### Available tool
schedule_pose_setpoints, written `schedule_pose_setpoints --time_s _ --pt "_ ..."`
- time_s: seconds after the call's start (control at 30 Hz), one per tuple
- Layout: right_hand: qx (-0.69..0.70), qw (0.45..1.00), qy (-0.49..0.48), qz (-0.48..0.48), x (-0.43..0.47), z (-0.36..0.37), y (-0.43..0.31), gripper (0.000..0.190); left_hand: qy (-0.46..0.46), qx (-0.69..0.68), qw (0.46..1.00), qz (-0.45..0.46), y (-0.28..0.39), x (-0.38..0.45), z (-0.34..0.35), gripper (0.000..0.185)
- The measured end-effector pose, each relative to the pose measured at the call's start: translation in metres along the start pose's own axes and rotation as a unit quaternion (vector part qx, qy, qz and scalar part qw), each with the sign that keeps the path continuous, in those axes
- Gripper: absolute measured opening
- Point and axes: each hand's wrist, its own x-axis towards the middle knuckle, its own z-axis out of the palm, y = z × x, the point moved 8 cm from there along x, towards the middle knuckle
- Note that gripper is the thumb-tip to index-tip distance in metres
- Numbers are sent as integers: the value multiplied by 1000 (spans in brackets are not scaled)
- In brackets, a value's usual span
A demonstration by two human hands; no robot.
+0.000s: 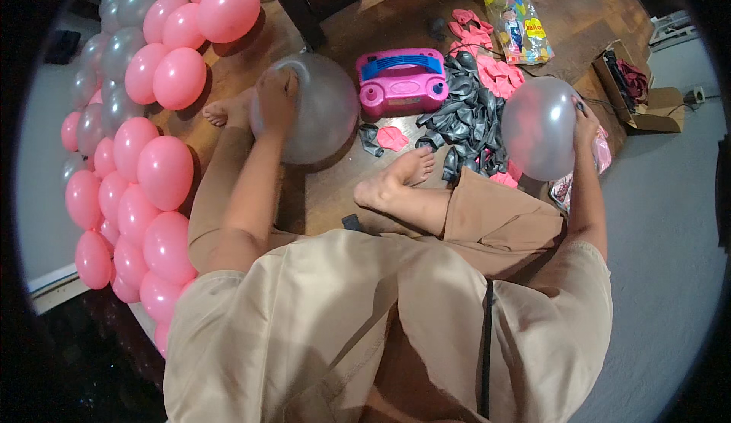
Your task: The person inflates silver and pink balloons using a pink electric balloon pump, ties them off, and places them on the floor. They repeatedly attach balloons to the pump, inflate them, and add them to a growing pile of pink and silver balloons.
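Two inflated grey balloons are before me. My left hand [278, 100], slightly blurred with its fingers curled, is against the left side of the larger grey balloon [325, 117] near my left foot. My right hand [583, 126] holds the other grey balloon [537, 129] by its right side. Between them on the floor stands a pink electric balloon pump [402, 89] with a blue handle. Uninflated dark grey balloons [465, 106] lie piled beside the pump, and one more grey [370, 140] and one pink uninflated balloon [392, 138] lie in front of it.
Inflated pink balloons [165, 166] and grey balloons [121, 105] cluster along the left. Uninflated pink balloons [471, 29] and a balloon packet [518, 20] lie behind the pump. An open cardboard box [658, 117] and a grey wall [657, 240] are at the right. Dark furniture [308, 23] stands behind.
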Motion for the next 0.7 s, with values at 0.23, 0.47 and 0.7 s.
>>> schedule_pose_setpoints --time_s 0.23,0.47,0.7 --pt "-47 995 -28 -88 -47 -2 -8 20 -75 90 993 -2 10 -26 4 20" --pt "-34 999 -8 -32 -5 9 -6 21 -140 119 983 -20 8 15 15 24" --pt "-109 986 -7 -124 -44 -11 -14 25 8 66 998 -21 9 -20 -16 28"
